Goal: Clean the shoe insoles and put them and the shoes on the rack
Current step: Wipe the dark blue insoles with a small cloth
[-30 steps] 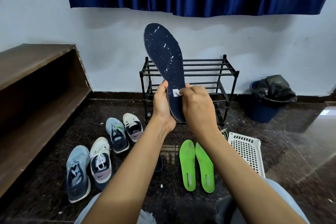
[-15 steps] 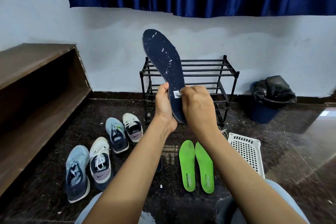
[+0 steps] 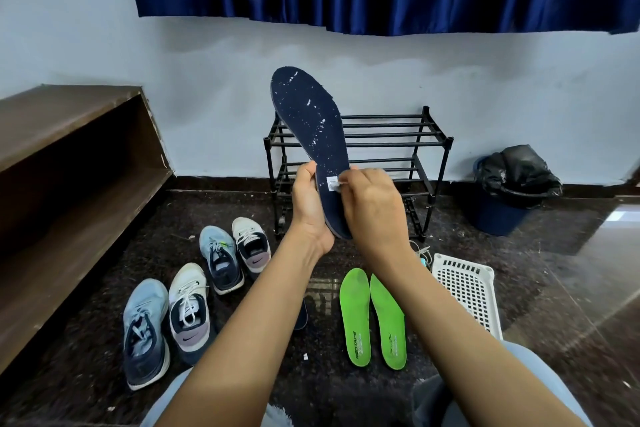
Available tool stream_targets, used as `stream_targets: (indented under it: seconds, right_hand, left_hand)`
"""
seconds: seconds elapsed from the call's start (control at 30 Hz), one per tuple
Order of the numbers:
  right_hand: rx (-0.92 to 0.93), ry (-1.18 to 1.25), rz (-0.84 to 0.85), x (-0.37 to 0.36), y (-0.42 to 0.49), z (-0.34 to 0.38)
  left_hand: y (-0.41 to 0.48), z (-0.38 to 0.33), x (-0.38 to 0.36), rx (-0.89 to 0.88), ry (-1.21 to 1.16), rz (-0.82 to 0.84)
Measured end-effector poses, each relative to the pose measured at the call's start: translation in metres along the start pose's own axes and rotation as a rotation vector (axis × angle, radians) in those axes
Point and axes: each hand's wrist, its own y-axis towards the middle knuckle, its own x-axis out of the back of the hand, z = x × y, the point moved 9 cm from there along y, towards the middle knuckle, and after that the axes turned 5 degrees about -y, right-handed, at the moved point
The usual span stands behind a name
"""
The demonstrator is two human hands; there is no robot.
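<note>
I hold a dark navy insole [image 3: 311,125] upright in front of me, speckled with white bits. My left hand [image 3: 310,204] grips its heel end from the left. My right hand [image 3: 372,208] pinches a small white sticker [image 3: 332,183] on the insole's lower part. Behind stands the black shoe rack [image 3: 391,149], its shelves bare. Two green insoles [image 3: 372,317] lie side by side on the floor. Several sneakers lie to the left: a blue one [image 3: 143,333], a white one [image 3: 188,307], another blue [image 3: 220,262] and another white [image 3: 251,243].
A white perforated basket [image 3: 467,288] lies on the floor right of the green insoles. A blue bin with a black bag [image 3: 512,184] stands by the wall at right. A brown wooden shelf unit [image 3: 69,177] runs along the left. Another dark insole [image 3: 300,317] peeks from under my left forearm.
The navy insole has tilted and dropped slightly, its toe leaning more to the left. My right hand's fingers stay at the white sticker.
</note>
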Motion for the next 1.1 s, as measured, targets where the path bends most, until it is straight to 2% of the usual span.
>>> stream_targets:
  seconds: [0.1, 0.2, 0.27, 0.3, 0.37, 0.47, 0.53, 0.73, 0.87, 1.0, 1.1]
  right_hand:
    - [0.006, -0.014, -0.028, 0.005, 0.002, -0.001]
    - [0.01, 0.114, 0.14, -0.002, -0.003, 0.003]
    - [-0.073, 0.179, 0.266, -0.003, -0.007, -0.003]
    - [-0.128, 0.215, 0.272, 0.003, -0.007, -0.01]
    - [-0.25, 0.298, 0.161, 0.023, -0.002, -0.026]
    - [-0.366, 0.278, -0.053, 0.046, 0.005, -0.051]
    - [-0.355, 0.259, -0.07, 0.045, 0.005, -0.051]
    - [-0.267, 0.246, 0.193, 0.003, -0.01, -0.021]
    - [-0.284, 0.176, 0.313, -0.008, -0.018, -0.019]
    - [-0.335, 0.098, 0.599, -0.031, -0.034, -0.02]
    - [-0.383, -0.01, 0.703, -0.025, -0.039, -0.033]
  left_hand:
    - [0.001, 0.0, -0.004, -0.006, -0.017, 0.025]
    - [0.003, -0.006, -0.004, -0.03, -0.009, 0.04]
    - [0.007, -0.011, 0.0, -0.045, -0.016, 0.003]
    - [0.008, -0.012, 0.001, -0.046, -0.021, -0.012]
    - [0.009, -0.012, 0.002, -0.056, -0.006, -0.025]
    - [0.011, -0.012, 0.003, -0.086, 0.015, -0.017]
    - [0.011, -0.01, 0.002, -0.086, 0.027, -0.016]
    - [0.008, 0.001, -0.005, -0.012, 0.016, 0.034]
    - [0.01, -0.003, 0.004, -0.04, -0.006, -0.024]
    - [0.012, -0.006, 0.012, -0.047, -0.029, -0.072]
    - [0.014, -0.01, 0.013, -0.051, -0.035, -0.078]
